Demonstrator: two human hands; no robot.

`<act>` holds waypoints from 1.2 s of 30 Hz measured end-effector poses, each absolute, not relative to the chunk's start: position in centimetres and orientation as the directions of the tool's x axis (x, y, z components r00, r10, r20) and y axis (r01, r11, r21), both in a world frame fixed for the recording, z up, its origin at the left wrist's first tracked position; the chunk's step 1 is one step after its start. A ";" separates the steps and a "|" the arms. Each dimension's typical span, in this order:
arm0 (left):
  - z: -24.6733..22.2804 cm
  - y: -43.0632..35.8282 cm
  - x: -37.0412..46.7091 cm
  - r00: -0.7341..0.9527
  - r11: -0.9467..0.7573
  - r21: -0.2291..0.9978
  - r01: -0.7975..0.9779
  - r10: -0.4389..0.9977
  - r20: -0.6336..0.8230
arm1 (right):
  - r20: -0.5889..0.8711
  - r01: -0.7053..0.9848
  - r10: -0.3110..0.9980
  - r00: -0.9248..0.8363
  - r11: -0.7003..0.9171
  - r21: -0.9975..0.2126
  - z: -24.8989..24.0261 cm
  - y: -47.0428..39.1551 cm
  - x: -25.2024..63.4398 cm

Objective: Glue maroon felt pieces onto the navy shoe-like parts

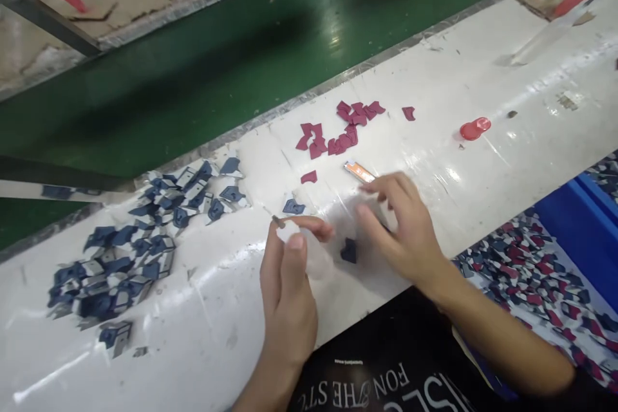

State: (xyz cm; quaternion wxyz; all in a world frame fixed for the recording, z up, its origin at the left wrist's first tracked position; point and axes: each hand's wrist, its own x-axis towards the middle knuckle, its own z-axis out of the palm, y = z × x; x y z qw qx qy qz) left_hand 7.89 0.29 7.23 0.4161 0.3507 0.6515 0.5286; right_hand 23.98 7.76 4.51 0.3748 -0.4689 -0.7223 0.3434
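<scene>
My left hand is closed round a small white bottle with a thin dark tip that points up and left. My right hand is raised over the table with its thumb and fingers apart, and nothing shows between them. Just beyond its fingertips lies an orange and silver cutter. A dark blue piece rests on the table between my hands, and a blue-grey piece lies just past my left hand. Several maroon pieces are spread farther back.
Blue and white pieces are heaped at the left. A red object lies on the white table to the right. Beyond its far edge runs a green belt. At the lower right, a blue bin borders many mixed pieces.
</scene>
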 end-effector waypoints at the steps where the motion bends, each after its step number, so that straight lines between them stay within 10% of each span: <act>1: 7.2 0.7 7.4 -0.388 0.222 0.975 0.029 0.901 -0.194 | 0.223 0.546 0.940 -0.257 0.332 -0.769 4.0 9.2 23.8; 4: 7.2 1.7 6.2 -0.307 0.280 0.958 0.059 0.918 -0.250 | 0.108 0.737 0.944 -0.311 0.311 -0.600 2.7 12.7 23.2; 7: 7.6 2.1 5.8 -0.242 0.306 0.946 0.111 0.931 -0.273 | 0.015 0.689 0.938 -0.348 0.266 -0.674 2.9 14.1 22.6; 11: 7.9 2.5 5.6 -0.185 0.330 0.930 0.163 0.936 -0.299 | -0.047 0.280 0.899 -0.436 0.086 -0.956 5.1 13.2 22.6; 15: 8.1 3.2 5.5 -0.156 0.290 0.930 0.227 0.953 -0.259 | -0.192 -0.044 0.783 -0.592 -0.269 -0.962 6.7 11.9 22.9; 36: 8.9 4.1 6.4 -0.094 0.185 0.867 0.463 0.983 -0.159 | -0.379 -0.036 0.741 -0.554 -0.476 -0.879 6.4 11.4 22.1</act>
